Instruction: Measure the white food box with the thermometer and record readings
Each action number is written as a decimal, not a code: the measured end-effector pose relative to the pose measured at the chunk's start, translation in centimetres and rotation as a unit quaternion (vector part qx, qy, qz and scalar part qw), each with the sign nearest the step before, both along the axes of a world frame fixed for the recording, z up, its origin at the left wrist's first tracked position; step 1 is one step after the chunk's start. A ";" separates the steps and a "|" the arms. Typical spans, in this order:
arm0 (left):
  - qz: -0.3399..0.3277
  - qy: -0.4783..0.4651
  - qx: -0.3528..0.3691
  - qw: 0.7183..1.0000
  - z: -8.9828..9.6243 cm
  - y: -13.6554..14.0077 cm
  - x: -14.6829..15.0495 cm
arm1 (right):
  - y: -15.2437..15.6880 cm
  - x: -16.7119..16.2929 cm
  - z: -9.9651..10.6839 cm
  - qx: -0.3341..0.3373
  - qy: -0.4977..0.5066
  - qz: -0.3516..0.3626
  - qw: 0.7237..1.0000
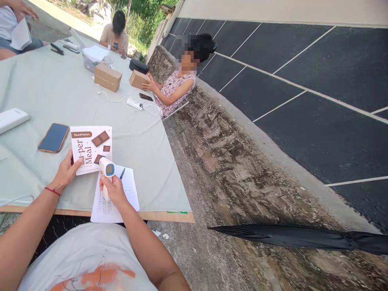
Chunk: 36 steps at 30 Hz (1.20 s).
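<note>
My left hand (67, 169) grips the lower left edge of a white box (91, 141) printed with "NutriMotion" and brown chocolate pieces. The box is tilted up so its printed face points toward me. In my right hand (113, 189) is a white infrared thermometer (106, 166) with a blue-rimmed screen, my fingers wrapped round its handle. The thermometer's front end is at the box's lower right corner; I cannot tell whether they touch. Beneath them lie handwritten paper sheets (129, 194) with a dark pen (122, 173) on top.
A smartphone (53, 138) lies left of the box, near a white device (12, 119). Farther back are a cardboard box (107, 77), a power strip (134, 104) and a plastic bin (87, 62). A person (177, 85) at the right edge holds another carton (138, 79). Other people sit farther off.
</note>
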<state>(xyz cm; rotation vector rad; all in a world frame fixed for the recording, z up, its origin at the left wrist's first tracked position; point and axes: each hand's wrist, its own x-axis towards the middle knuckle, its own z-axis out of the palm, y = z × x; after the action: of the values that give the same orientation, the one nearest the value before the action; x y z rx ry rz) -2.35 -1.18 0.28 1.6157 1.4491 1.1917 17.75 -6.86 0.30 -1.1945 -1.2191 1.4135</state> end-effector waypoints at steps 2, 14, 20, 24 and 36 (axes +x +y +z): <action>-0.005 -0.006 0.000 1.000 -0.1 0.0 -0.1 | 0.3 -0.2 -0.1 -0.002 -0.003 0.014 1.000; -0.020 -0.024 0.004 0.999 0.5 0.0 0.2 | 0.4 -0.6 0.2 -0.007 -0.040 0.009 0.999; -0.021 -0.009 0.009 1.000 0.7 -0.1 0.2 | 0.3 -0.5 0.4 -0.007 -0.049 0.009 0.999; -0.023 -0.011 0.012 1.000 0.6 -0.1 0.2 | 0.2 -0.4 0.7 -0.008 -0.048 0.012 0.999; 0.005 0.043 0.035 0.998 1.5 -0.4 0.4 | 0.4 -0.3 -0.7 -0.041 -0.020 -0.001 0.999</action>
<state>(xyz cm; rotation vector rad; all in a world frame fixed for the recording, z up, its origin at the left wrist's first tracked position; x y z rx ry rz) -1.94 -1.60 1.82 1.7291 1.4845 1.2036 17.41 -6.45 -0.42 -1.2841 -1.1975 1.4562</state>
